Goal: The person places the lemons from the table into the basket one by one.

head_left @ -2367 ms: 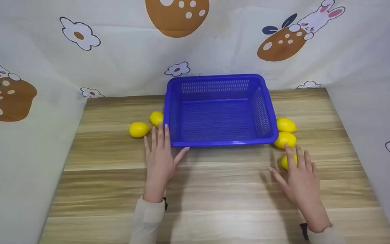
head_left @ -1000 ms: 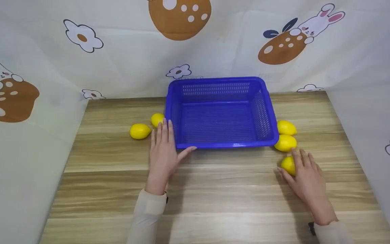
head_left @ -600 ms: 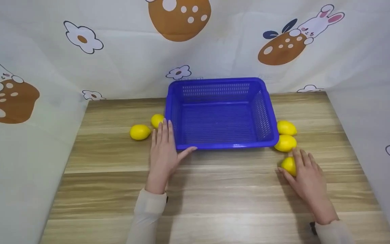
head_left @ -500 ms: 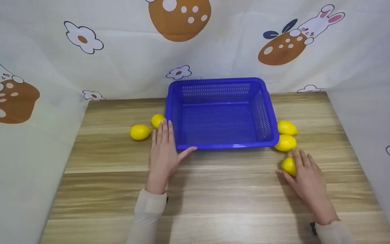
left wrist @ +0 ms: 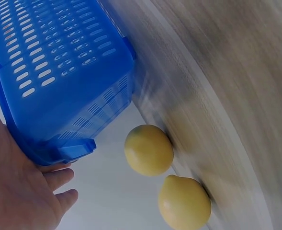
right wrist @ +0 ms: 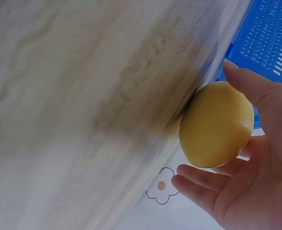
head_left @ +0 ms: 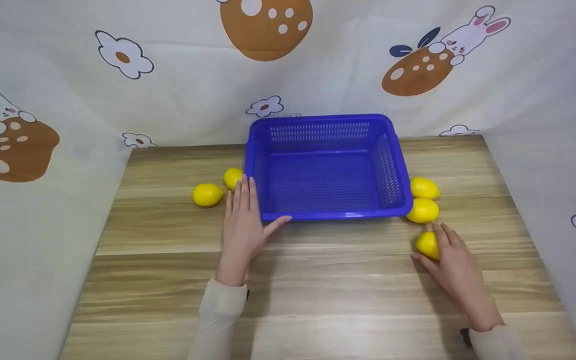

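Observation:
My left hand (head_left: pixel 242 227) lies along the left side of the blue plastic basket (head_left: pixel 335 215), fingers straight and thumb by its front rim. In the left wrist view the palm (left wrist: pixel 16 187) is against the basket's rim and the fingertips extend past it. At the right, my right hand (head_left: pixel 460 272) holds a yellow lemon (head_left: pixel 426 245) that is on the table. The right wrist view has the thumb on one side of that lemon (right wrist: pixel 217 127) and the fingers bent on the other.
Two more lemons, one (head_left: pixel 425 188) behind another (head_left: pixel 423 210), sit against the basket's right side. On the left, one lemon (head_left: pixel 233 178) is beside the basket and another (head_left: pixel 207 194) farther out. A patterned cloth (head_left: pixel 338 65) hangs behind the wooden table (head_left: pixel 338 290).
My right hand has shifted right and toward the near edge, and its fingers have bent round the near lemon. The left hand has slid slightly right against the basket.

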`<state>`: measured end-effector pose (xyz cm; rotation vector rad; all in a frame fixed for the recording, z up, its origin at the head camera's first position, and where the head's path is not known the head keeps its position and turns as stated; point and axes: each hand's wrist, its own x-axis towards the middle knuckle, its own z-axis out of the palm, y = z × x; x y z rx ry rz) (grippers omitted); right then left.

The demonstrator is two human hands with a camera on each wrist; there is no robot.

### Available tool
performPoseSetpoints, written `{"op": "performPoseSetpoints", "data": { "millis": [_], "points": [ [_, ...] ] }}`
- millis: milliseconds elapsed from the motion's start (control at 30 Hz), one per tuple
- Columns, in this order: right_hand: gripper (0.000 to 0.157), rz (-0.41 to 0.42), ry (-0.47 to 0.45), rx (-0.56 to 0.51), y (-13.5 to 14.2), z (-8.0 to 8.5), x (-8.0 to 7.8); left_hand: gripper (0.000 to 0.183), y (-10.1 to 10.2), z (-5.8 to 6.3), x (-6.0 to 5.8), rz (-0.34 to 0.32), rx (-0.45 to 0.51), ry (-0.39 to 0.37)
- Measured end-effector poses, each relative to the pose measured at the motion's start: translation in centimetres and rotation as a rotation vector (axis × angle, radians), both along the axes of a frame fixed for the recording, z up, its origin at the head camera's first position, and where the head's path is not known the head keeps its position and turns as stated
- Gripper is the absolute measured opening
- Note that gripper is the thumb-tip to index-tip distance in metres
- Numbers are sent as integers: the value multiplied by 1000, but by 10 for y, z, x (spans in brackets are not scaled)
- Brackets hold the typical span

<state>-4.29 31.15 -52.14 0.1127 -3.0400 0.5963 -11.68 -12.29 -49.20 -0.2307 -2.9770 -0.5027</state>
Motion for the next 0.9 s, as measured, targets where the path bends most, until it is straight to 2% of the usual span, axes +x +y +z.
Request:
{"op": "performPoseSetpoints", "data": {
  "millis": [200, 433, 667, 900],
  "points": [
    [83, -4, -61, -90, 2, 1, -1, 120, 0, 0, 0, 2, 2, -14],
    [79, -5, -79, -177, 4, 1, -1, 119, 1, -1, -1, 6, 1, -12],
    [72, -17, -61, -185, 5, -2, 1, 119, -1, 0, 0, -5, 4, -7],
    [72, -22, -94, -182, 5, 0, 0, 123, 0, 0, 1, -9, 26, -5]
  ]
}}
